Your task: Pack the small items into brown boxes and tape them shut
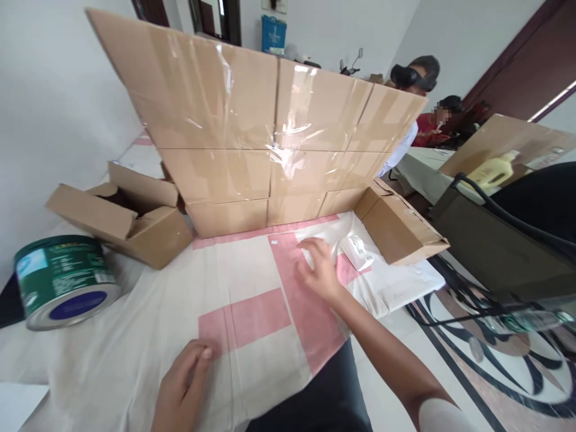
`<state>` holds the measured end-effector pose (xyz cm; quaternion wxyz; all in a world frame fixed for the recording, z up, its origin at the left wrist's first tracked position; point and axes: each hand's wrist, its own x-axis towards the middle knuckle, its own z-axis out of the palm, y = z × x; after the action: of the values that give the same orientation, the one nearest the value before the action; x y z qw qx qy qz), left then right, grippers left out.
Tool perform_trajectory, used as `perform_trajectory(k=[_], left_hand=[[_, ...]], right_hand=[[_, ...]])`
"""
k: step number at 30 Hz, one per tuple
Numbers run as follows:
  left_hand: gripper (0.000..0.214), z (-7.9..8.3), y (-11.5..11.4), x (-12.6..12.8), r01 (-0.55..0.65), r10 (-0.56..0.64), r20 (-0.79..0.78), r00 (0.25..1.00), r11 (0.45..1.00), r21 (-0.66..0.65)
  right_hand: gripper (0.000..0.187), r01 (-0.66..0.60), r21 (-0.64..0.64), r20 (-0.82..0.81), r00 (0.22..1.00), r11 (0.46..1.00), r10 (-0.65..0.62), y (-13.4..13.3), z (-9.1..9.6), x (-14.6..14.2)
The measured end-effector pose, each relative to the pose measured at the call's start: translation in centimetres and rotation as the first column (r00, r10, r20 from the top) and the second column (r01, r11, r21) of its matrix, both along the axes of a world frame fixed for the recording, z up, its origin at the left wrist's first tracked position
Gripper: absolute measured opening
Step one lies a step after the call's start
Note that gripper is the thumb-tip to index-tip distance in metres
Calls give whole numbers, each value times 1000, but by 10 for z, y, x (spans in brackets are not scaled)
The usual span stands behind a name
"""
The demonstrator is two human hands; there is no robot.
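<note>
My right hand point(320, 271) hovers over the pink-and-white cloth point(243, 264), its fingers spread and slightly bent, with nothing between them. Just to its right lies a small white boxy object point(359, 253) with a rounded raised part; the hand is apart from it, and I cannot make out its kind. At the near left, my left hand point(184, 381) rests at the cloth with fingers curled in and the thumb against the index finger. No object shows in it. A tiny white tag point(274, 242) lies on the pink stripe beyond my right hand.
A tall taped cardboard panel point(234, 114) stands along the back. Left are an open cardboard box point(157, 240) and a green tin point(63, 279); right is another cardboard box point(400, 225). A chair point(495, 252) stands farther right. Two people point(416, 78) are behind the panel.
</note>
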<state>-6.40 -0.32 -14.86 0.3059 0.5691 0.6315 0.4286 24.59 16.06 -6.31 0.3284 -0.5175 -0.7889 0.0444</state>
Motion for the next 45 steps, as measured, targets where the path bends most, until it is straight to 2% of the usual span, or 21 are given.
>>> perform_trajectory(k=[2,5,9,12,16,19,21,22,24,26,27,29,30,31,32,34,37,39,41,43,45], left_hand=[[34,4,0,4,12,-11,-16,1000,999,36],[34,9,2,10,59,-53,-67,996,994,94],[28,12,4,13,69,-57,-102,993,991,115],[22,14,4,15,45,-38,-74,997,994,97],[16,14,4,18,29,-28,-12,1000,995,93],[14,12,3,19,-26,23,33,999,993,117],[10,16,3,12,-175,180,-9,984,967,184],[9,22,4,4,-277,297,-57,953,933,231],[12,42,12,-19,-468,538,-172,825,822,325],[24,69,29,-49,-599,685,-259,681,725,341],[34,82,41,-66,-654,719,-291,631,695,298],[64,102,70,-97,-728,727,-321,607,671,144],[80,107,84,-111,-751,723,-311,616,659,45],[94,109,97,-123,-755,718,-270,642,653,-57],[104,109,108,-133,-745,715,-215,665,653,-136],[112,103,119,-149,-711,698,-144,702,673,-204],[107,93,115,-164,-683,693,-36,720,699,-213],[98,88,105,-169,-663,692,74,718,712,-230],[85,87,96,-168,-616,665,200,719,744,-258],[75,91,90,-159,-548,605,315,731,796,-258],[72,102,89,-142,-469,495,466,733,865,-181]], right_hand=[[49,-112,-202,142,980,973,142,1,-14,-42],[67,-104,-385,284,932,917,225,-2,-38,-83],[63,-76,-359,359,909,930,213,-3,-60,-96],[59,-72,-294,388,902,953,188,-2,-62,-93],[52,-66,-273,373,912,960,169,6,-48,-109],[55,-205,-295,153,954,933,258,27,-23,-152],[66,-326,-253,-51,945,911,323,45,-2,-194],[73,-375,-221,-128,926,900,355,54,8,-217],[84,-420,-190,-241,896,887,373,70,26,-264],[82,-412,-263,-313,892,873,327,82,38,-303],[72,-394,-300,-318,900,869,299,85,41,-317],[42,-379,-348,-309,910,857,277,87,44,-331],[29,-383,-348,-305,909,856,282,86,45,-330],[25,-394,-327,-302,905,859,300,85,46,-322],[28,-409,-287,-298,898,866,325,82,46,-309],[38,-441,-165,-275,879,882,388,74,47,-267],[46,-472,-57,-247,860,880,446,58,51,-180],[42,-495,-95,-235,854,864,464,44,52,-118],[28,-544,-147,-257,828,826,499,30,54,-66],[21,-578,-148,-256,806,802,534,18,59,-30],[24,-607,-142,-180,792,782,583,10,66,-9]])
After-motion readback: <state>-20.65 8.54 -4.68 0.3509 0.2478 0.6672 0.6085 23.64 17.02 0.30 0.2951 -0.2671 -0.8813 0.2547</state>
